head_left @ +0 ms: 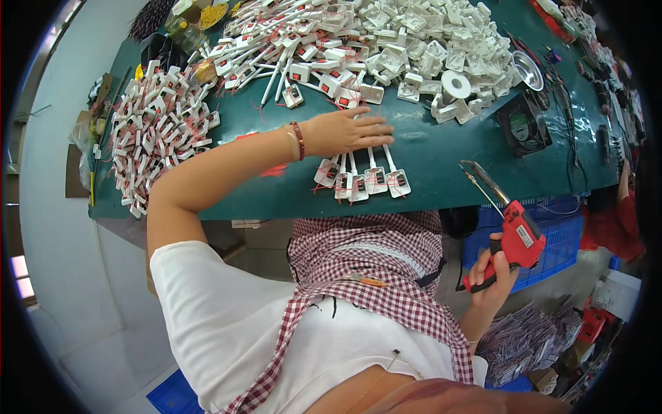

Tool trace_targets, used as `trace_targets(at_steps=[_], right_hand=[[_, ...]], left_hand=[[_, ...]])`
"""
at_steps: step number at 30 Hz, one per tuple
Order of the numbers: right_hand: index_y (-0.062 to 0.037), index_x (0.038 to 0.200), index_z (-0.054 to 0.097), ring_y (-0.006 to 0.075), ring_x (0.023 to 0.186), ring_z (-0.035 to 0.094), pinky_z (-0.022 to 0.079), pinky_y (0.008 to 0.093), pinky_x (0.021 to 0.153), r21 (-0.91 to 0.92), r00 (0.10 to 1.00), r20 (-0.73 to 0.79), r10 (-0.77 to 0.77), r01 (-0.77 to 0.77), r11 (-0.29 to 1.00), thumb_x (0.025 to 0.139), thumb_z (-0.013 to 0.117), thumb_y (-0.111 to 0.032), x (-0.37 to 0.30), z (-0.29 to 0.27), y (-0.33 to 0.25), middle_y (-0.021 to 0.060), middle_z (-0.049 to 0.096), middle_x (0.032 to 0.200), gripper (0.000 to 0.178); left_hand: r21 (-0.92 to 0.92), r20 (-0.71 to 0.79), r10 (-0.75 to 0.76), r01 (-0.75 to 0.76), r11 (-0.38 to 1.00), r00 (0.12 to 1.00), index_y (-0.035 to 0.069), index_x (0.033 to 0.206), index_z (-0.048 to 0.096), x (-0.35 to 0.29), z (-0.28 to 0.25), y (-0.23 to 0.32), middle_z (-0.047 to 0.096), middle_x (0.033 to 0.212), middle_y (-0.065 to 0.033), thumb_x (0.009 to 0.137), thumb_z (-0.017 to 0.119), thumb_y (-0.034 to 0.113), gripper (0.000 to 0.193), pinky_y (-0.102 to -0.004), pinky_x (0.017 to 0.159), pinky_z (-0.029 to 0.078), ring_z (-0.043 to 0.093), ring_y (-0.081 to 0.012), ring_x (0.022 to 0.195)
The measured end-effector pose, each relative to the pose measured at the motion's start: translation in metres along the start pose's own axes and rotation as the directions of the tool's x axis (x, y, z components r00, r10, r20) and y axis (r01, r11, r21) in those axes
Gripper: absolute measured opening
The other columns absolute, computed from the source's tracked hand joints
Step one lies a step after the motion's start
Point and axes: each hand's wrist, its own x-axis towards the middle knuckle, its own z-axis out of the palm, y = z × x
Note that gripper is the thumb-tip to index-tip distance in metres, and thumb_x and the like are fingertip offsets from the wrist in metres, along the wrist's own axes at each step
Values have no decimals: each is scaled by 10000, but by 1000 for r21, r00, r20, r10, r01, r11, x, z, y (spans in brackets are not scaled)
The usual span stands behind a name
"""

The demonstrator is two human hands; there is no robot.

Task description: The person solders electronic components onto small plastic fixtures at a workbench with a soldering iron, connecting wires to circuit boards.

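My left hand (348, 132) reaches across the green table with its fingers stretched out and palm down. It lies over the upper ends of several white sticks, whose square white switch housings (376, 181) fan out below it. Thin red wires stick out of these housings. My right hand (495, 272) is wrapped round the handle of a red soldering gun (520, 238), off the table's front edge at the right. The gun's metal tip and a thin solder feed tube point up and left, apart from the housings.
Piled white housings (420, 41) fill the back of the table, with stick-mounted red switches (327, 83) left of them. Wired switches (155, 131) heap at the left. A solder reel (456, 85), a black fan (524, 127) and a metal bowl (527, 70) stand right. A blue crate (558, 252) sits below.
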Motion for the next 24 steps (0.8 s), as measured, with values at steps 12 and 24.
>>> trace_targets(at_steps=[12,24], right_hand=[[37,1157,463,95,376,386,361,231,337,45,1000,24,17,-18,999,902,516,-138,0,8,4,69,491,576,314],[2,1211,466,69,407,395,350,196,343,74,997,45,-69,66,995,938,496,-205,18,-4,6,38,512,625,344]], left_hand=[[-142,252,184,-152,978,950,107,937,462,-9,10,-7,536,875,-18,812,533,177,160,-311,803,375,556,-160,854],[-197,4,-280,275,941,960,107,954,573,-63,-105,-10,600,876,-55,753,569,48,209,-380,797,451,600,-260,879]])
